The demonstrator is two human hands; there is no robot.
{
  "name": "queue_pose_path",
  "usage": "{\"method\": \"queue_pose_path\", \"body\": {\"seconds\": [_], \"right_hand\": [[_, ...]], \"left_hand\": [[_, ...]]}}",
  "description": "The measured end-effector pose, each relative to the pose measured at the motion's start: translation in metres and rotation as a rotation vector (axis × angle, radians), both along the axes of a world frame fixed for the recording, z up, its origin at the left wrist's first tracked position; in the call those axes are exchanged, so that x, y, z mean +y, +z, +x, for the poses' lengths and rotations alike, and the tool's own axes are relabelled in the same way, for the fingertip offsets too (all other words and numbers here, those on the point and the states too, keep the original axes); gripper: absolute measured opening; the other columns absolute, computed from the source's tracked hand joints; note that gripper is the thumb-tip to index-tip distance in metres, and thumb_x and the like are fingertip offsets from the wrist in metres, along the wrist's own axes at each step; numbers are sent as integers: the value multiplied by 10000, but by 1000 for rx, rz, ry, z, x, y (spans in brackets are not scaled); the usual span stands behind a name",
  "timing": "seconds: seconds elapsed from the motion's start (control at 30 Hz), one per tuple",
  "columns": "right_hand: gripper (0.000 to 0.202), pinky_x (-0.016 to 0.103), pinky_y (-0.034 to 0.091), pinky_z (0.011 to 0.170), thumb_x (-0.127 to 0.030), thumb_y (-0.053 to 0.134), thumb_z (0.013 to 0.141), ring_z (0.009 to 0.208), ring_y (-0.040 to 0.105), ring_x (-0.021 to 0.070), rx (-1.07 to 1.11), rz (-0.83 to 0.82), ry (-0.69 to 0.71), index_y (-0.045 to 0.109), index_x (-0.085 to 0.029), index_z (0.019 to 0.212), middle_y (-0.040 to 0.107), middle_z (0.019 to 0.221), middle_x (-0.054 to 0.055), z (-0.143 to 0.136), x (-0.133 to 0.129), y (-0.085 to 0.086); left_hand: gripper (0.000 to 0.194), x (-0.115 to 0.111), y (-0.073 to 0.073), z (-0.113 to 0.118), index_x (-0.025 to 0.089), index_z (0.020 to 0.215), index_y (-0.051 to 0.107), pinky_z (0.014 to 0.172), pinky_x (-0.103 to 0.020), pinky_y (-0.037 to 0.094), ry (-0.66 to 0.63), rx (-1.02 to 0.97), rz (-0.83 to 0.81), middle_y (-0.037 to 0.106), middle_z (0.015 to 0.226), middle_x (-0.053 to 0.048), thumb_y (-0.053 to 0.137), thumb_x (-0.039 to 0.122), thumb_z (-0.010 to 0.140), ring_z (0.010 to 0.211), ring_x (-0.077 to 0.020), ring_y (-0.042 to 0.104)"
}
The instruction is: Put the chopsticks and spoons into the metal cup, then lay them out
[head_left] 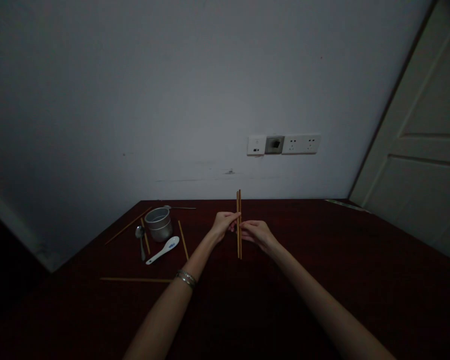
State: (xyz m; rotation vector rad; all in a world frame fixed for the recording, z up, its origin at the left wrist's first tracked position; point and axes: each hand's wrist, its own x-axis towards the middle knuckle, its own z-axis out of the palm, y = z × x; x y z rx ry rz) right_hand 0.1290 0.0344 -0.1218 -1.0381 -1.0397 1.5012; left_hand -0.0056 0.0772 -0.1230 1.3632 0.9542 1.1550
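A pair of wooden chopsticks (239, 245) stands upright, side by side, between my two hands. My left hand (224, 223) pinches them from the left, a little above their middle, thumb across the front. From the right, my right hand (257, 232) closes its fingertips on them slightly lower. To the left of my hands a metal cup (159, 225) stands on the dark red table (307, 280). A white ceramic spoon (164, 250) with a blue mark lies in front of the cup.
Left of the cup lie a metal spoon (141, 242) and a chopstick (146, 237). More single chopsticks lie around it, one (135, 279) nearer me beside my left forearm. Another spoon (182, 207) lies behind. The wall with sockets (301, 144) bounds the table's back.
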Motion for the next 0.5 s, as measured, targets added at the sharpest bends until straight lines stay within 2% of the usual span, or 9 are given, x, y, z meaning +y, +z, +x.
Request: {"method": "queue_pose_path", "body": {"seconds": [0.33, 0.5], "right_hand": [[39, 233, 545, 582, -127, 609, 685, 548, 637, 129, -90, -75, 110, 599, -95, 666, 672, 631, 77, 4, 0, -1], [54, 240, 550, 591, -127, 624, 682, 533, 626, 118, -202, -105, 158, 602, -79, 690, 659, 603, 68, 9, 1, -2]], "left_hand": [[327, -5, -9, -5, 102, 603, 577, 399, -186, 378, -60, 11, -181, 476, 467, 38, 703, 403, 577, 394, -43, 418], [303, -10, -10, -5, 97, 586, 570, 410, -189, 393, -78, 34, -209, 488, 471, 29, 705, 368, 575, 404, -47, 434]]}}
